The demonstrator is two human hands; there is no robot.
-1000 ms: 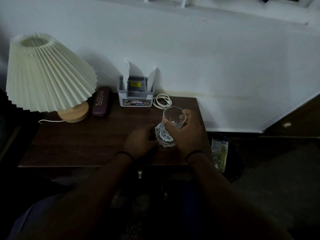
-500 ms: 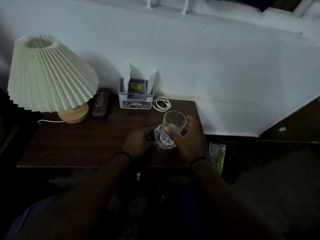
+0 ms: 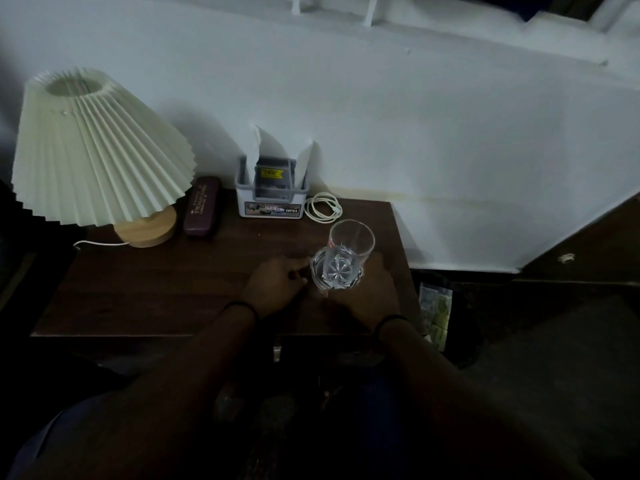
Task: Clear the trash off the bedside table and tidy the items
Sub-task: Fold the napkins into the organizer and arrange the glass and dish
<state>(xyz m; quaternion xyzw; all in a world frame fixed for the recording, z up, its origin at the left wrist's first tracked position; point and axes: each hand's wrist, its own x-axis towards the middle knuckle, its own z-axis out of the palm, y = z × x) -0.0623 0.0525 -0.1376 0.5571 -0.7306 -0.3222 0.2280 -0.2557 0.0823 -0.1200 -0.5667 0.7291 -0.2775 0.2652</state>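
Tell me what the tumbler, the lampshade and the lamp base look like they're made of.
Tumbler: clear cut glass, see-through with a star pattern in its bottom.
Lampshade: cream pleated paper or fabric, matte; which one is unclear.
Lamp base: pale, unpainted wood, apparently.

dim room | white wall | dark floor | wooden side table

left hand: knuckles up, fingers curled, tips pointing right
right hand: curled around a glass base
wrists: dark band on each
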